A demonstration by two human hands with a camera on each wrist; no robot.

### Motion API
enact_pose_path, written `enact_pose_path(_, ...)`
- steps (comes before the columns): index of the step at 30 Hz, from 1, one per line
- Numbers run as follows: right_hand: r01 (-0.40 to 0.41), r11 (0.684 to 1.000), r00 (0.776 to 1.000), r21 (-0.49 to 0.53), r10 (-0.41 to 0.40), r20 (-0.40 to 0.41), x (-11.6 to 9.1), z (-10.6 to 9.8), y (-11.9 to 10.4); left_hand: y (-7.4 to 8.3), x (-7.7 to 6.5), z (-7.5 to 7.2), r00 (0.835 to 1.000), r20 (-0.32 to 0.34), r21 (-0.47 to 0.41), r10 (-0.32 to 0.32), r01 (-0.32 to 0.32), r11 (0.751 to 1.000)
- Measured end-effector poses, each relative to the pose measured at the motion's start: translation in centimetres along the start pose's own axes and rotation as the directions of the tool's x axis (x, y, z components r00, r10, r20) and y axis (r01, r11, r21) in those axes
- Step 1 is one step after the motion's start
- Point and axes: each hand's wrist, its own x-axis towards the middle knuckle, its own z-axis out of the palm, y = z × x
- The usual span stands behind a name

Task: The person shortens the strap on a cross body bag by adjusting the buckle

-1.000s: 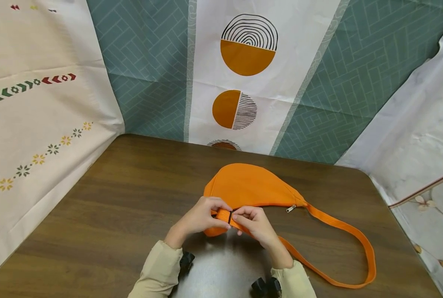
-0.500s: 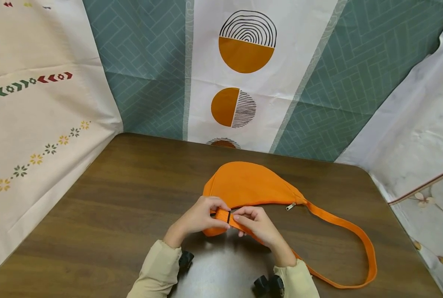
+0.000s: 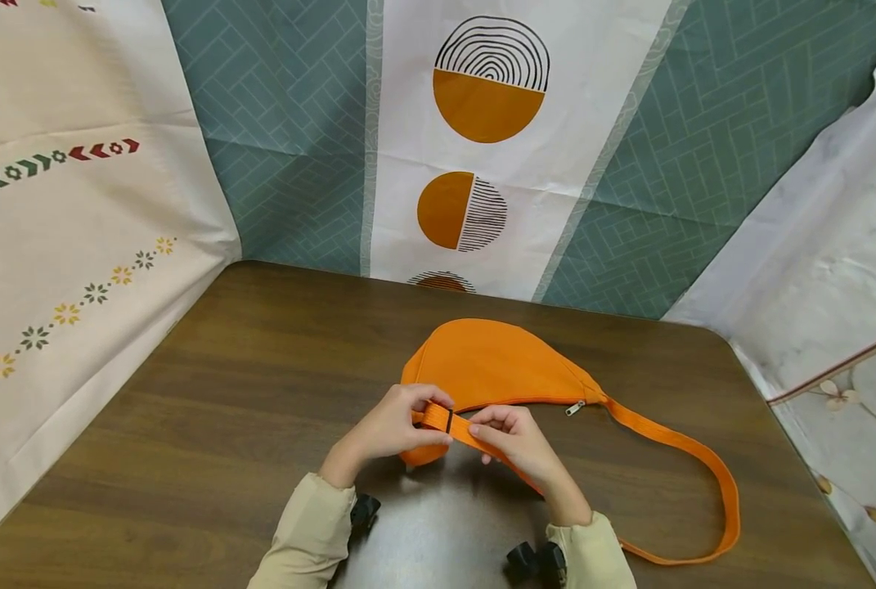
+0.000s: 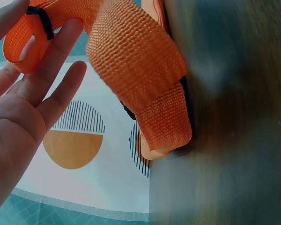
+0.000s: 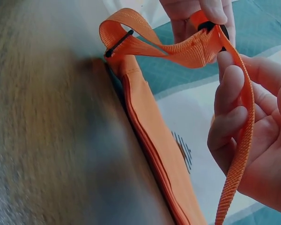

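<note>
An orange waist bag (image 3: 489, 364) lies on the table, its strap (image 3: 732, 499) looping out to the right. My left hand (image 3: 389, 425) pinches a fold of the strap beside a small black slider (image 3: 449, 420), in front of the bag's left end. Just right of the slider, my right hand (image 3: 518, 446) pinches the strap between thumb and fingers. In the right wrist view, a second black strap ring (image 5: 119, 43) sits near the bag's end, with webbing folded through it. The left wrist view shows a strap loop (image 4: 25, 47) at the left fingers.
The brown wooden table (image 3: 187, 425) extends around the bag. A metal zipper pull (image 3: 575, 407) hangs at the bag's right end. Patterned cloths (image 3: 290, 147) enclose the back and both sides. A grey shiny patch (image 3: 438, 532) lies between the forearms.
My right hand has drawn slightly right, away from the slider, and more strap shows between them. My left hand has shifted a little left and up with the slider. The bag stays put.
</note>
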Motion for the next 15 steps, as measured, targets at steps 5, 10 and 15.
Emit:
enact_pose_path(5,0.008,1.000,1.000,-0.015,-0.008,-0.016,0.3,0.6,0.0,0.2,0.1,0.1,1.000,-0.003,0.065,0.012,-0.012,0.998)
enact_pose_path(10,0.016,1.000,1.000,-0.012,-0.016,-0.011,0.6,1.2,-0.1,0.4,0.1,0.2,0.999,0.006,0.103,0.034,-0.034,0.994)
enact_pose_path(15,0.013,0.999,1.000,-0.033,-0.013,-0.017,0.7,1.4,-0.2,0.5,-0.1,0.2,0.998,-0.019,0.134,0.063,-0.059,0.989)
